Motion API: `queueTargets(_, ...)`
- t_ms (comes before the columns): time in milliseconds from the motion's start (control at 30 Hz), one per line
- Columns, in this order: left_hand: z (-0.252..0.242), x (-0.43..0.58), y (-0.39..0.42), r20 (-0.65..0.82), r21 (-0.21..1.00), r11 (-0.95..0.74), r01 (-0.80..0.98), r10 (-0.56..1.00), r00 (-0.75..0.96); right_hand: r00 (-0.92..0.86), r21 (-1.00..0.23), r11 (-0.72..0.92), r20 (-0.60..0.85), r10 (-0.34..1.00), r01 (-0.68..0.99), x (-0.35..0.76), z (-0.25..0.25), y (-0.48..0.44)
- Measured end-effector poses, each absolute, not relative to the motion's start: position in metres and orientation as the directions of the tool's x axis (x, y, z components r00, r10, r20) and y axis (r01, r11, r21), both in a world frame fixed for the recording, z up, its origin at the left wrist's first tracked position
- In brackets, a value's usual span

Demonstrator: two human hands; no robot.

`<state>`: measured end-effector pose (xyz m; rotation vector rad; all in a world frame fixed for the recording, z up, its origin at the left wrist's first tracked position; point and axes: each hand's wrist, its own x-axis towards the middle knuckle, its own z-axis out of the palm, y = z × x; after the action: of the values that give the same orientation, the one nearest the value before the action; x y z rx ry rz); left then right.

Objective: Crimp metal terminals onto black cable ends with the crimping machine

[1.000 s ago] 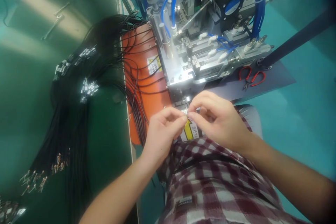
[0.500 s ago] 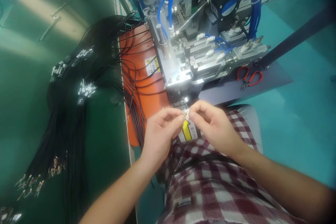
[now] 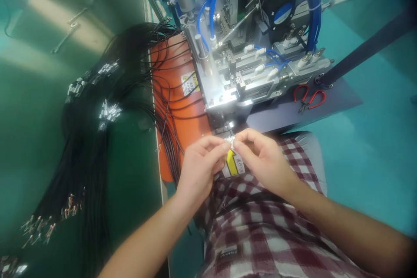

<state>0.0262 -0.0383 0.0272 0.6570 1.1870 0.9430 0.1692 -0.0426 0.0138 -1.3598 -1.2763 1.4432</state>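
Both hands meet fingertip to fingertip at the front end of the machine. My left hand (image 3: pixel 202 163) pinches thumb against forefinger, closed on something too small to make out. Just to its right, my right hand (image 3: pixel 265 158) is closed in a similar pinch, and whatever lies in it is hidden. Between and below the fingers shows a white label (image 3: pixel 239 166) with a yellow arrow (image 3: pixel 232 163). Black cables (image 3: pixel 171 150) run over the orange plate (image 3: pixel 182 128) to the left of my left hand, some reaching the machine's metal block.
The metal machine (image 3: pixel 224 91) with blue air tubes stands ahead. Red-handled pliers (image 3: pixel 308 99) lie on the dark base plate at right. On the green table (image 3: pixel 130 208) at left lie thick bundles of black cables (image 3: pixel 78 139). A dark bar (image 3: pixel 368 47) juts out to the right.
The hands stay in almost the same place, still pinching, with the fingertips slightly shifted. The whole view has moved a little.
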Motion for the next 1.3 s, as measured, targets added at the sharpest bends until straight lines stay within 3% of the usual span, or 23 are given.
queueTargets(167, 0.027, 0.025, -0.038, -0.473, 0.847, 0.486, -0.218, 0.874, 0.109, -0.107, -0.977, -0.129, -0.149, 0.983, 0.169, 0.169, 0.013, -0.042)
queueTargets(300, 0.026, 0.026, -0.039, -0.469, 0.852, 0.475, -0.22, 0.879, 0.083, -0.134, -0.967, -0.223, -0.239, 0.962, 0.124, 0.172, 0.015, -0.038)
queueTargets(500, 0.026, 0.025, -0.041, -0.461, 0.859, 0.467, -0.209, 0.884, 0.08, -0.14, -0.973, -0.194, -0.211, 0.967, 0.127, 0.177, 0.022, -0.035)
queueTargets(700, 0.024, 0.025, -0.04, -0.447, 0.86, 0.457, -0.229, 0.889, 0.095, -0.172, -0.939, -0.344, -0.342, 0.924, 0.023, 0.171, 0.019, -0.032)
queueTargets(867, 0.023, 0.026, -0.041, -0.421, 0.854, 0.431, -0.293, 0.902, 0.101, -0.22, -0.934, -0.356, -0.356, 0.908, 0.041, 0.169, 0.019, -0.034)
queueTargets(933, 0.023, 0.027, -0.041, -0.422, 0.847, 0.431, -0.312, 0.901, 0.098, -0.205, -0.958, -0.269, -0.285, 0.936, 0.102, 0.168, 0.018, -0.037)
queueTargets(1000, 0.024, 0.027, -0.042, -0.428, 0.839, 0.433, -0.33, 0.899, 0.092, -0.163, -0.971, -0.056, -0.096, 0.982, 0.233, 0.168, 0.017, -0.04)
queueTargets(1067, 0.026, 0.026, -0.042, -0.441, 0.826, 0.446, -0.344, 0.892, 0.097, -0.163, -0.895, 0.21, 0.157, 0.974, 0.393, 0.168, 0.016, -0.042)
queueTargets(1133, 0.027, 0.026, -0.042, -0.459, 0.809, 0.469, -0.355, 0.88, 0.119, -0.205, -0.804, 0.353, 0.288, 0.935, 0.479, 0.171, 0.017, -0.042)
queueTargets(1200, 0.026, 0.027, -0.043, -0.464, 0.8, 0.48, -0.36, 0.875, 0.138, -0.215, -0.832, 0.312, 0.237, 0.947, 0.459, 0.173, 0.018, -0.041)
queueTargets(1300, 0.022, 0.029, -0.047, -0.4, 0.853, 0.41, -0.324, 0.911, 0.101, -0.204, -0.954, 0.027, -0.037, 0.978, 0.298, 0.177, 0.02, -0.04)
